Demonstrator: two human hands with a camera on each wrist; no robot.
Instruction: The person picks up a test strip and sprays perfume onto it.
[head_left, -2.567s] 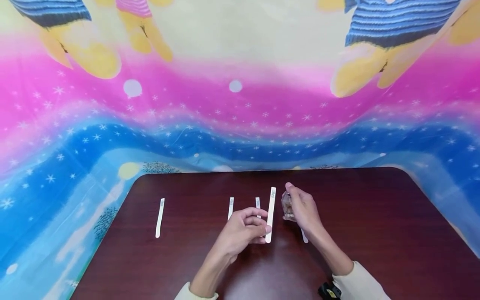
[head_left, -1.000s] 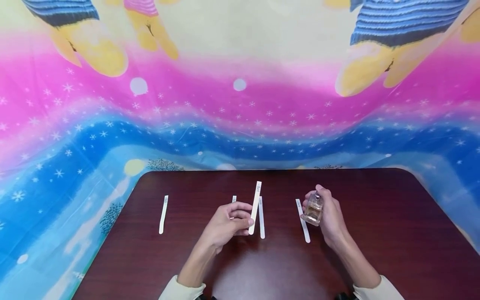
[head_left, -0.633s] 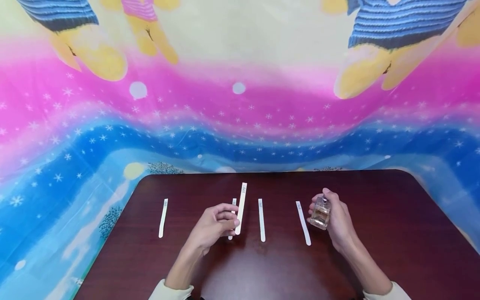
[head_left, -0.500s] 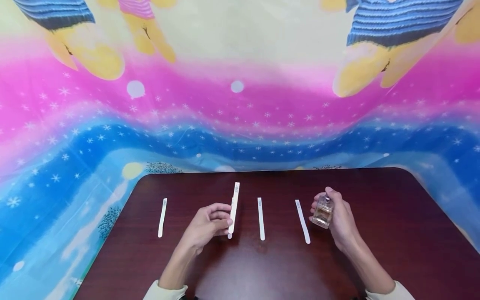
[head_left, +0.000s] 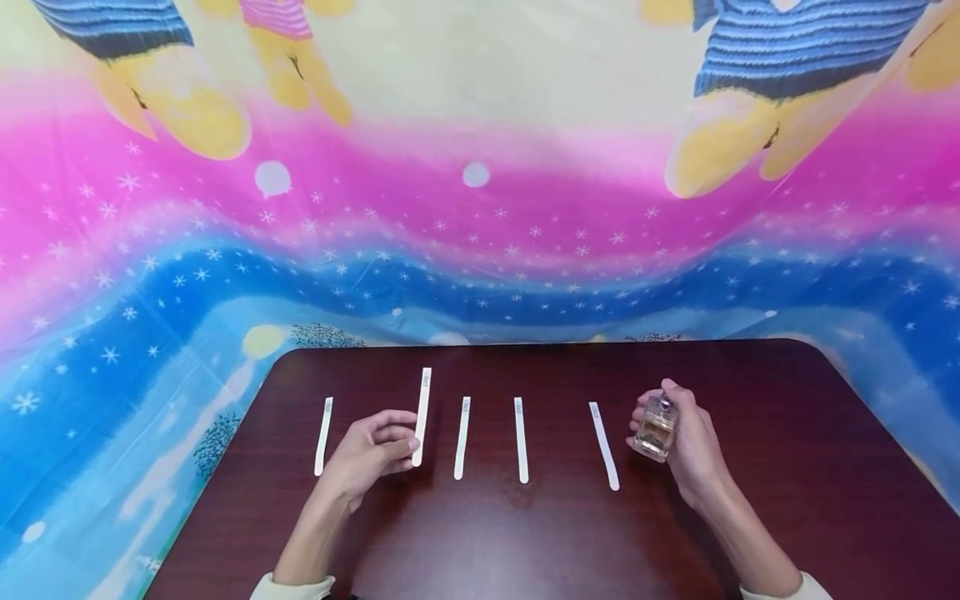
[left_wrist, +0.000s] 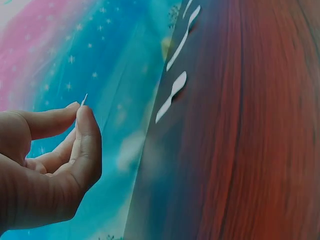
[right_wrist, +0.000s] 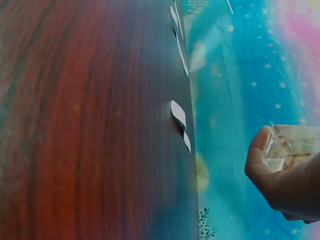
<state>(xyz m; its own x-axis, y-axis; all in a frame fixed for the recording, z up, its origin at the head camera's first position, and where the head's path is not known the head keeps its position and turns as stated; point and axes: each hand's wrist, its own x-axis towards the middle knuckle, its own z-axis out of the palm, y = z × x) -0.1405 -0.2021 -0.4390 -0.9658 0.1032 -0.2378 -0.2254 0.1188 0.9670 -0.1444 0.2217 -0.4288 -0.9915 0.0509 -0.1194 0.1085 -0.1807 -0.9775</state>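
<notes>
My left hand [head_left: 367,458] pinches a white perfume test strip [head_left: 423,408] between thumb and fingers, raised above the table, its marked end up. In the left wrist view that strip [left_wrist: 84,99] shows nearly edge-on at the fingertips. My right hand [head_left: 696,458] grips a clear square glass perfume bottle [head_left: 656,432] with amber liquid inside, thumb near its top. Several other test strips lie apart on the table: one [head_left: 324,437] left of my left hand, two [head_left: 462,437] in the middle, one [head_left: 604,446] near the bottle. Small writing marks their far ends, too small to read.
The dark reddish-brown table [head_left: 480,533] has rounded far corners. Behind it and along its sides hangs a colourful printed cloth [head_left: 480,217] in pink, blue and cream. Strips on the table curl slightly in the wrist views.
My left hand has carried its strip leftward, past the two middle strips, which now show fully. The right hand has moved to the right with the bottle, uncovering the strip beside it.
</notes>
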